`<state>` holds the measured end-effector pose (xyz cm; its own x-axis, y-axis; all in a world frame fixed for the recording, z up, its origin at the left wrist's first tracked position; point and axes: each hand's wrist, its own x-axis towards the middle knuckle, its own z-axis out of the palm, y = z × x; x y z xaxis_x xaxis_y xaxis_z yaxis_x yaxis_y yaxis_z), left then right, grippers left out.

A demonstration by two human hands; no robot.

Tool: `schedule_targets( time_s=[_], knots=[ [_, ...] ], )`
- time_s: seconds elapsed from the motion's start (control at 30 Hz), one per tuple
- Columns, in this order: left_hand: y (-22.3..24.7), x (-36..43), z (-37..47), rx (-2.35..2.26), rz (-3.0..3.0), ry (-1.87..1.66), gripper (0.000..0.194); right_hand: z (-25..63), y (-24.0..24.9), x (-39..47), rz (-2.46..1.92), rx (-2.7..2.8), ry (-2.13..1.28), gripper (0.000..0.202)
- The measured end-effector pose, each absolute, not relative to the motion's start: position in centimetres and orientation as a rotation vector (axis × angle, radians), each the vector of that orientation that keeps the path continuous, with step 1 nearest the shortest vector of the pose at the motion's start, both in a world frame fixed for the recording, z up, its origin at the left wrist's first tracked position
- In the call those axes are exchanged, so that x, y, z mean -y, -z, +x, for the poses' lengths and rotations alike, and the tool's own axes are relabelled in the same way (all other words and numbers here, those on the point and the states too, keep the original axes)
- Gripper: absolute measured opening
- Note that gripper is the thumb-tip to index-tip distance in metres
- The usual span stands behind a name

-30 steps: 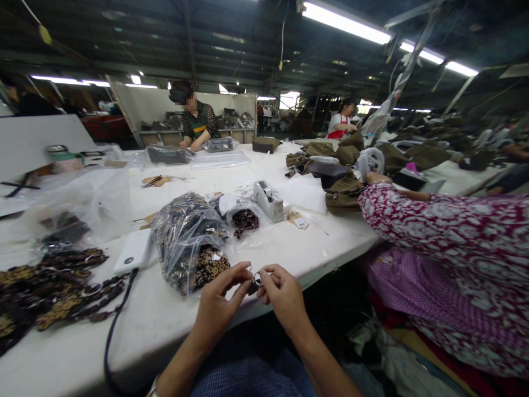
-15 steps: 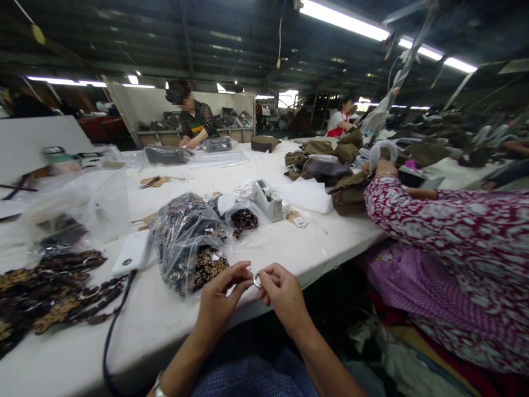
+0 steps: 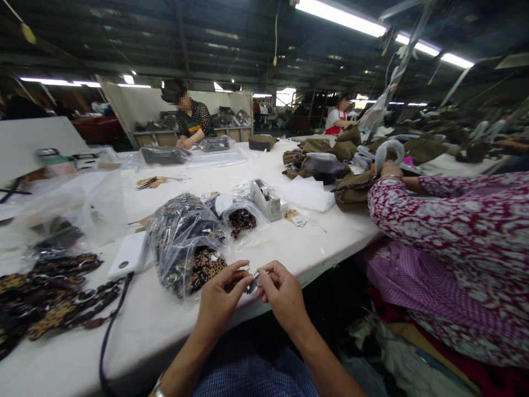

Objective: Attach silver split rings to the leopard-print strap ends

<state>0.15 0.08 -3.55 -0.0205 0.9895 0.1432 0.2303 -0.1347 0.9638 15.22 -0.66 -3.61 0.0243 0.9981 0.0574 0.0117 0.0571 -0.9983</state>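
Note:
Near the front edge of the table, my left hand [image 3: 223,289] and my right hand [image 3: 283,292] meet with fingertips almost touching. A silvery metal ring [image 3: 257,277] is pinched between the thumb and fingers of my right hand. My left thumb and fingers close on a small shiny metal piece beside the ring; its exact kind is too small to make out. Just behind my left hand lies a clear plastic bag [image 3: 171,242] filled with leopard-print pieces. A smaller bag [image 3: 242,218] with dark patterned fabric sits behind it.
A tape dispenser [image 3: 266,201] and paper tags [image 3: 294,218] lie beyond my hands. At left are a white power bank [image 3: 128,256] with a black cable and leopard-print straps [image 3: 61,298]. A co-worker's patterned sleeve [image 3: 413,204] reaches over olive bags [image 3: 351,190] at right.
The ring has turned between my fingers, and more of the small metal piece shows beside it. My hands stay nearly in place. The co-worker's arm at right has shifted slightly.

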Motion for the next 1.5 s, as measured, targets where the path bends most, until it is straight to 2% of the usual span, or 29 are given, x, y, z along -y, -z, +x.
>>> schedule_targets(
  time_s=[0.17, 0.4, 0.8, 1.07, 1.3, 1.4, 1.5],
  knots=[
    [4.2, -0.3, 0.0, -1.371, 1.487, -1.267, 0.026, 15.1, 3.3, 0.9, -1.233, 1.363, -0.950, 0.018],
    [4.9, -0.5, -0.6, -1.310, 1.565, -1.274, 0.020, 15.6, 3.8, 0.3, -1.092, 1.146, -1.387, 0.025],
    [4.5, -0.9, -0.8, -1.228, 1.975, -1.284, 0.015, 16.1, 3.6, 0.3, -1.031, 0.887, -1.652, 0.014],
    [3.5, -0.8, -0.8, -1.228, 2.197, -1.298, 0.013, 16.2, 3.7, 0.3, -0.971, 0.807, -1.702, 0.018],
    [3.4, -1.6, -1.6, -0.884, 2.329, -1.325, 0.015, 16.4, 3.6, 0.1, -0.939, 0.672, -1.935, 0.022],
    [3.0, -0.5, -1.4, -0.986, 2.038, -1.278, 0.008, 16.1, 3.0, 1.0, -1.060, 0.921, -1.735, 0.030],
    [2.8, 0.7, -0.6, -1.081, 1.486, -1.272, 0.021, 16.2, 3.4, 1.7, -1.231, 1.258, -1.375, 0.037]
  ],
)
